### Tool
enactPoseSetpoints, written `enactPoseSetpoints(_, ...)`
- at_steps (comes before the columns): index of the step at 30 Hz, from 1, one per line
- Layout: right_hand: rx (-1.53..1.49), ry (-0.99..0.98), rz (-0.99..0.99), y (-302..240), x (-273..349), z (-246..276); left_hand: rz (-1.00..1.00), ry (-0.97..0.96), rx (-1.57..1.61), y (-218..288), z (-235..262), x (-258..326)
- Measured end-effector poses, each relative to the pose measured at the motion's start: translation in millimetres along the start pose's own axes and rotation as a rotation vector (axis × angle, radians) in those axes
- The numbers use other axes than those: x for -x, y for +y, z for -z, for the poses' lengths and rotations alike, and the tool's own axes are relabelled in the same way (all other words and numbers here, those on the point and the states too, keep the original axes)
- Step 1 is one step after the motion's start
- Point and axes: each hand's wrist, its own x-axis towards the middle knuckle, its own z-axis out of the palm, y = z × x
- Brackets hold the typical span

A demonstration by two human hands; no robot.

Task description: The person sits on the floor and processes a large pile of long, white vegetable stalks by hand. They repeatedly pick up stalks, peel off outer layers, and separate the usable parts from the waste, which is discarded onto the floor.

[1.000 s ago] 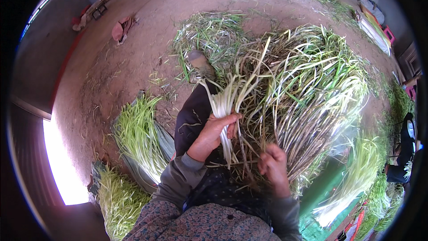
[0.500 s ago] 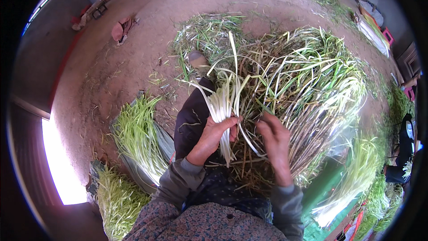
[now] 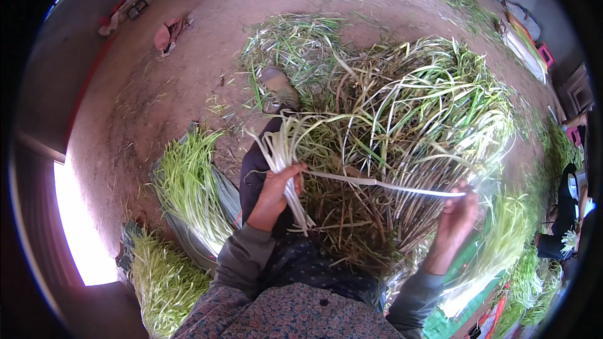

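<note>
Left hand [image 3: 276, 192] and right hand [image 3: 457, 212] stood well apart, one pale stalk [image 3: 402, 188] between them

The left hand was closed around a bunch [image 3: 282, 147] of stalks in front of the body, their ends fanning out above the fist and poking below it. The right hand's fingers were pinched on the stalk's far end. Its long axis ran left to right, dipping slightly rightward, across the bunch's steeper line; whether its near end was gripped by the left hand could not be told. Behind it, the big heap [image 3: 440, 113] spread forward and right, nearer the right hand.
</note>
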Motion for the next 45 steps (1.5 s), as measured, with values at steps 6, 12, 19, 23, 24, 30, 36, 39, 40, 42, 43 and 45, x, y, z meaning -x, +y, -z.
enactPoseSetpoints(6, -0.092, -0.027, 0.048, -5.3, -0.2, -30.0, 0.107, -0.075, 0.185, 31.7, 29.7, 8.3)
enactPoseSetpoints(12, 0.057, -0.325, -0.166, 47.3, 17.1, -116.6, -0.129, -0.345, 0.022, 16.9, -55.6, 31.1)
enactPoseSetpoints(19, 0.208, -0.406, -0.364, 110.2, 14.0, -100.1, -0.001, -0.441, -0.019, 9.7, -58.0, 26.9)
enactPoseSetpoints(23, 0.541, -0.672, -0.411, 117.1, 72.6, -64.7, 0.109, -0.350, -0.022, 20.1, -40.9, 12.2)
enactPoseSetpoints(24, 0.570, -0.674, -0.471, 114.5, 78.8, -54.1, 0.112, -0.319, -0.052, 24.0, -38.0, 11.0)
enactPoseSetpoints(30, 0.419, -0.605, -0.567, 111.8, 87.9, -15.4, 0.055, -0.233, 0.157, 53.2, -22.6, -10.3)
enactPoseSetpoints(36, 1.420, -0.972, -0.020, 110.5, 97.6, 0.3, -0.489, -0.492, 0.738, 144.8, -28.9, -25.3)
enactPoseSetpoints(39, 1.378, -0.905, -0.043, 103.8, 96.9, -18.2, -0.559, -0.712, 0.701, 155.4, -45.2, -23.7)
enactPoseSetpoints(40, 1.347, -0.865, 0.005, 101.6, 94.9, -20.4, -0.543, -0.635, 0.623, 145.3, -54.7, -20.9)
enactPoseSetpoints(42, 1.179, -0.715, 0.065, 84.9, 81.3, -32.2, -0.418, -0.716, 0.495, 109.5, -52.6, -30.0)
enactPoseSetpoints(43, 1.099, -0.641, 0.091, 78.8, 73.8, -34.6, -0.285, -0.673, 0.461, 90.5, -55.3, -29.6)
enactPoseSetpoints(45, 1.361, -0.459, 0.255, 74.8, 54.9, -29.2, -0.033, -0.582, 0.412, 53.8, -60.6, -23.3)
